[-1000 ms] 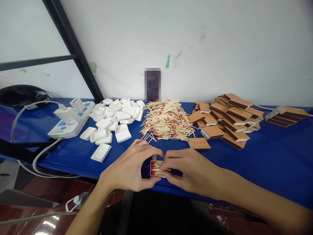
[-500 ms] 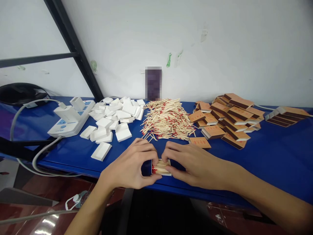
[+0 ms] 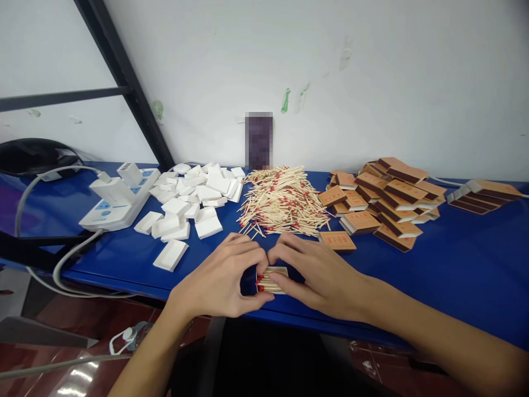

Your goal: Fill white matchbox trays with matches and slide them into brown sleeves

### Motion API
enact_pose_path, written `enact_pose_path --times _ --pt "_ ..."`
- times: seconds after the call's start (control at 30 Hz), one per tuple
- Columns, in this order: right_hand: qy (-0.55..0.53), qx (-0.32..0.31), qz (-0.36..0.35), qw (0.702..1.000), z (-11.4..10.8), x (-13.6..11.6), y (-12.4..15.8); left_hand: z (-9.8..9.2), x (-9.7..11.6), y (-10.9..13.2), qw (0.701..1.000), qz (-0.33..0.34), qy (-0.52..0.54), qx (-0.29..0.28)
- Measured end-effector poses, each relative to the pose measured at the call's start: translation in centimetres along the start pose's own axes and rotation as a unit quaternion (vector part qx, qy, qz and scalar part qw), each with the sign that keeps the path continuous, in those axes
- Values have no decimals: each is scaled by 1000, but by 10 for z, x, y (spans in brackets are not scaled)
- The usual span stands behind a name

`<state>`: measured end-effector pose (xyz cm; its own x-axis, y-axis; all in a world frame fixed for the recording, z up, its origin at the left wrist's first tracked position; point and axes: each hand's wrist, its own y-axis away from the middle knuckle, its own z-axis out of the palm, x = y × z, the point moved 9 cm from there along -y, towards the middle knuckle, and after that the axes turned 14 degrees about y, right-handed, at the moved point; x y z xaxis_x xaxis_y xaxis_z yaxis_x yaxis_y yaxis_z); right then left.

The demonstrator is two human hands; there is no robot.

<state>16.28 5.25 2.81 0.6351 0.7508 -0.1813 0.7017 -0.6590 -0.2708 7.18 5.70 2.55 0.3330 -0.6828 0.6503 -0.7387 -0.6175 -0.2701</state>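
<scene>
Both my hands meet over a small white matchbox tray (image 3: 270,279) filled with red-tipped matches, near the front edge of the blue table (image 3: 454,264). My left hand (image 3: 221,281) curls round the tray's left end, thumb below and fingers above. My right hand (image 3: 320,275) grips its right end, fingers bent over the matches. A loose heap of matches (image 3: 281,201) lies just beyond my fingertips. One orange matchbox sleeve (image 3: 338,241) lies flat next to my right hand.
Several empty white trays (image 3: 188,204) are scattered at the left. Stacked orange matchboxes (image 3: 384,198) sit at the right, more at the far right (image 3: 483,196). A white power strip with plugs and cables (image 3: 115,201) lies at the left, and a dark blurred object (image 3: 258,140) leans on the wall.
My hands have closed in round the filled tray, and my fingertips now almost touch above it. The tray has shifted slightly away from me.
</scene>
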Motion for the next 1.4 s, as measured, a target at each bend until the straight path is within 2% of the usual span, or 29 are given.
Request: enact_pose_path --times 0.17,0.33,0.83,0.9,1.0,1.07,1.2,1.4 --pt "-18 -7 55 998 9 2 -3 0 0 -1 1000 7 -9 4" --pt "-13 -49 60 997 14 3 -2 2 0 -1 1000 9 -26 1" --pt "-10 -73 66 995 12 8 -1 3 -1 -1 1000 -1 -11 -11" --pt "-4 -68 56 996 9 7 -1 3 -1 -1 1000 2 -13 -14" --pt "47 -29 21 998 -7 10 0 3 -1 -1 1000 2 -11 -16" --pt "111 1 13 994 -24 18 4 3 -1 -1 1000 1 -8 -16" --pt "207 -6 89 974 -46 55 19 3 -2 0 1000 -4 -6 -16" --pt "211 -102 135 963 -35 88 41 0 -6 0 1000 -23 -16 4"
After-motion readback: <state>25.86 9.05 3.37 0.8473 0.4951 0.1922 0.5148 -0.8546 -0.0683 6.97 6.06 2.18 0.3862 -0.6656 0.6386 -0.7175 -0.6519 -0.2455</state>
